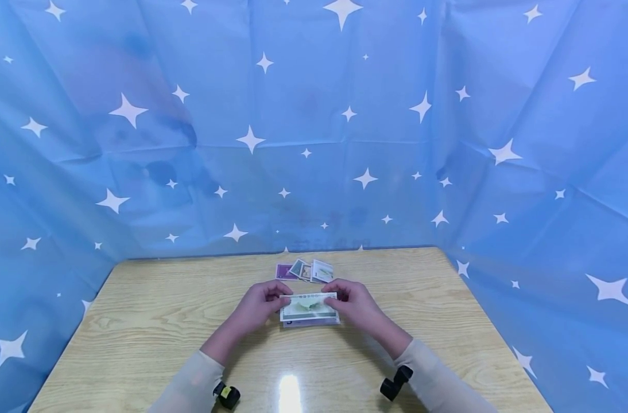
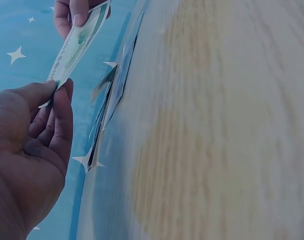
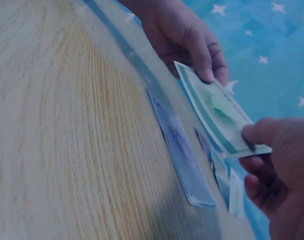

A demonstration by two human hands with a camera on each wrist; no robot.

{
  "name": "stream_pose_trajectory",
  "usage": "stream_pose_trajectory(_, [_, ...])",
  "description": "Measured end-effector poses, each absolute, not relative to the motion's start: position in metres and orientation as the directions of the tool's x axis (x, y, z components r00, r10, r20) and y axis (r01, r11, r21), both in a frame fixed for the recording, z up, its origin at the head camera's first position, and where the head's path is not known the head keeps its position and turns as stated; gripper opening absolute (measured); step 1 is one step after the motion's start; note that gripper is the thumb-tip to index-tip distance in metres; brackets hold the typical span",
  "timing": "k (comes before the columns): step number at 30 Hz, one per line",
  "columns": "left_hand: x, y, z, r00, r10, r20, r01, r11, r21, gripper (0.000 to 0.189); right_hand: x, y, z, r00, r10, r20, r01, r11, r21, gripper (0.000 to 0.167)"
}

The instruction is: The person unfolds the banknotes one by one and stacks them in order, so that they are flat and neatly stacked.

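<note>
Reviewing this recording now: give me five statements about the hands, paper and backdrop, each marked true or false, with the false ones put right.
1. The left hand and right hand each pinch an end of the green note. True.
2. A purple note lies on the table. True.
3. The green note rests flat on the table. False: it is held above the table.
4. Small cards lie between the hands and the blue curtain. True.
5. The curtain is plain. False: it is patterned with white stars.
</note>
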State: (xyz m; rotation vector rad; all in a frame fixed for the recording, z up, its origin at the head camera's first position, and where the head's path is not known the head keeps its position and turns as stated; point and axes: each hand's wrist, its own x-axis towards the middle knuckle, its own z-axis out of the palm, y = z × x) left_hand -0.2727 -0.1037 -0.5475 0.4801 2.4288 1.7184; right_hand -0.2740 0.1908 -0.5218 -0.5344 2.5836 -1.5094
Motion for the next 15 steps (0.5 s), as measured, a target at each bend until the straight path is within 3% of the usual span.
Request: stream_pose_trajectory(15, [-0.2728, -0.1024, -0.542, -0.937, 0.337, 0.087, 0.216, 0.368, 0.904, 0.015, -0.2774, 0.1967, -0.5255, -0.943, -0.331, 0.047, -0.203, 0.455, -0.867, 0.019])
